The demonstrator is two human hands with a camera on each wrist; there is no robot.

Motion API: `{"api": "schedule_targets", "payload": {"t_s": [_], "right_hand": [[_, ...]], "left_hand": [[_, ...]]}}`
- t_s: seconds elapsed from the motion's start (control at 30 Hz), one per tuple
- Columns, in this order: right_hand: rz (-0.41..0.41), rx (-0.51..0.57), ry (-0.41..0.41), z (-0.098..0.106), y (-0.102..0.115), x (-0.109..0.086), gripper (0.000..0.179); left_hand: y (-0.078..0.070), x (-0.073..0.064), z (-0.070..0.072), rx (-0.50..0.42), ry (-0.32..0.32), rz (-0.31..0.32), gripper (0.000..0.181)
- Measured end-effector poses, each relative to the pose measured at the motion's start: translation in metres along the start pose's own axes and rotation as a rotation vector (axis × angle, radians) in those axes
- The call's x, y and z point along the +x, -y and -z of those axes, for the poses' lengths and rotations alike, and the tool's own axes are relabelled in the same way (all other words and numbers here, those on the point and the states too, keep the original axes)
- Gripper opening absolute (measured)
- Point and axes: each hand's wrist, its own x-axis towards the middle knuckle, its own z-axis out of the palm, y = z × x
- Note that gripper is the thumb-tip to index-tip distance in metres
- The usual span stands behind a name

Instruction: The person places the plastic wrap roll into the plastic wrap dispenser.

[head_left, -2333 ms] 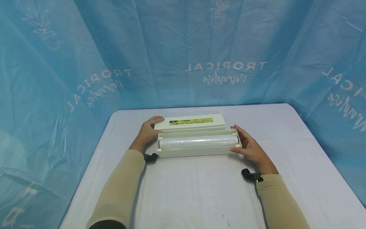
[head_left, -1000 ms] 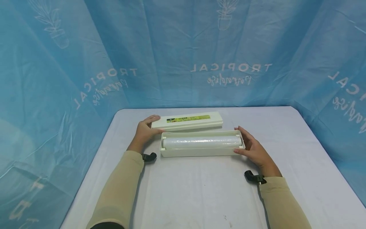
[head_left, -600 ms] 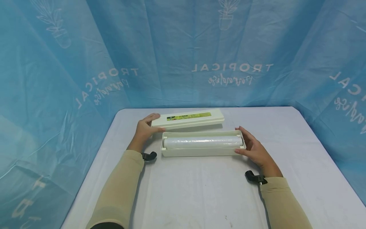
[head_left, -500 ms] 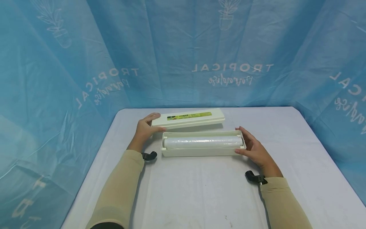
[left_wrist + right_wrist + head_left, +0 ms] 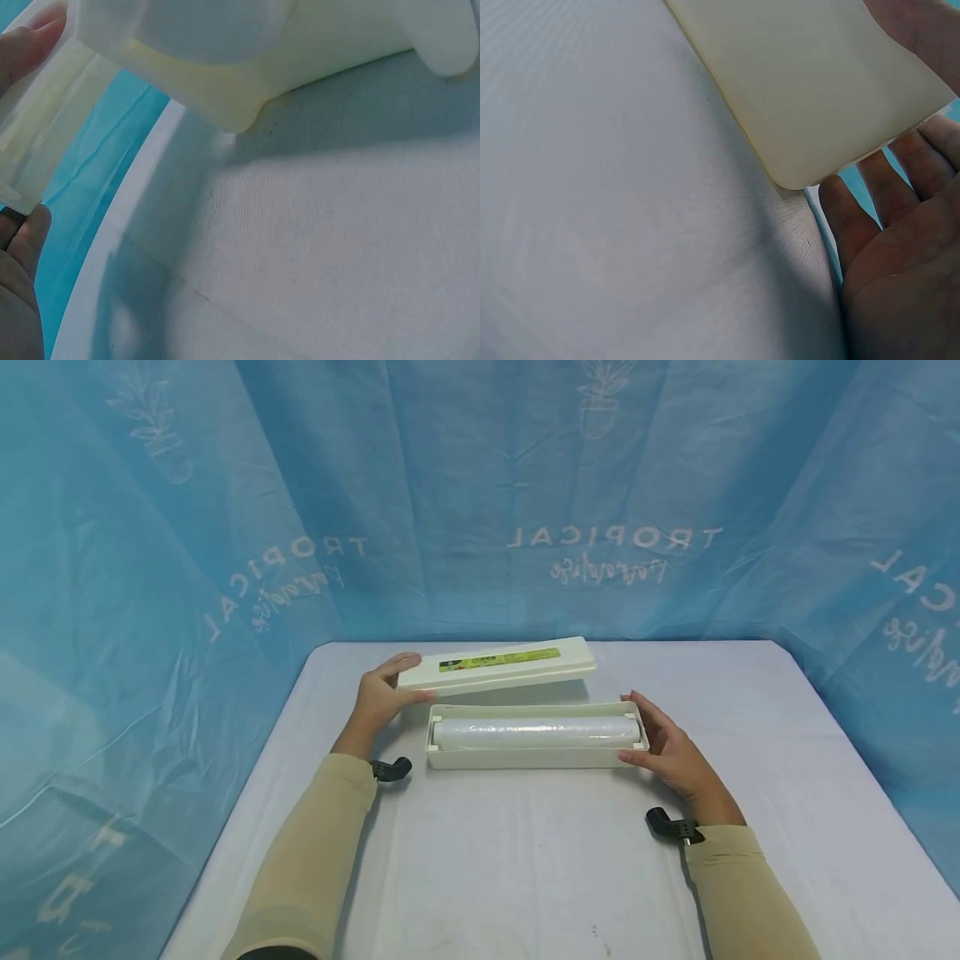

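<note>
My left hand (image 5: 377, 700) grips the left end of a long white lid (image 5: 497, 660) with a green-yellow label. The lid tilts, its right end raised off the table behind the box. Below it stands a white cling film box (image 5: 536, 759), uncovered, with a roll of clear cling film (image 5: 536, 732) inside. My right hand (image 5: 670, 758) holds the box's right end, thumb at the front wall and fingers at the far side. In the left wrist view the lid (image 5: 49, 127) sits between thumb and fingers. The right wrist view has the box (image 5: 825, 82) beside my right hand (image 5: 907, 247).
A white cloth covers the table (image 5: 510, 860). Blue printed curtains (image 5: 465, 527) hang behind and along both sides. A black wrist camera (image 5: 392, 769) sits at the left wrist and another wrist camera (image 5: 671, 827) at the right.
My left hand has moved the lid slightly back, away from the box, and its right end has risen. My right hand stays on the box, which looks unmoved; the head view has shifted a little.
</note>
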Motion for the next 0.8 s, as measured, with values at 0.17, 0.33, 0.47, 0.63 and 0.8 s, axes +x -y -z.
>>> {"api": "schedule_targets", "payload": {"t_s": [0.17,0.33,0.47,0.63,0.8], "right_hand": [[0.0,-0.012,-0.009,0.001,0.003,0.0,0.107],[-0.005,0.001,-0.015,0.0,0.003,0.0,0.107],[-0.009,0.009,-0.024,-0.001,0.003,-0.001,0.106],[-0.012,0.013,-0.022,-0.002,0.006,-0.001,0.106],[-0.009,0.02,-0.024,-0.003,0.006,-0.001,0.106]], "left_hand": [[-0.005,0.001,-0.003,-0.029,0.014,-0.001,0.085],[-0.008,-0.003,-0.005,-0.051,0.016,-0.008,0.084],[-0.01,-0.008,-0.006,-0.048,0.015,-0.026,0.083],[-0.014,-0.014,-0.008,-0.053,0.018,-0.044,0.08],[-0.018,-0.019,-0.01,-0.067,0.024,-0.05,0.079]]}}
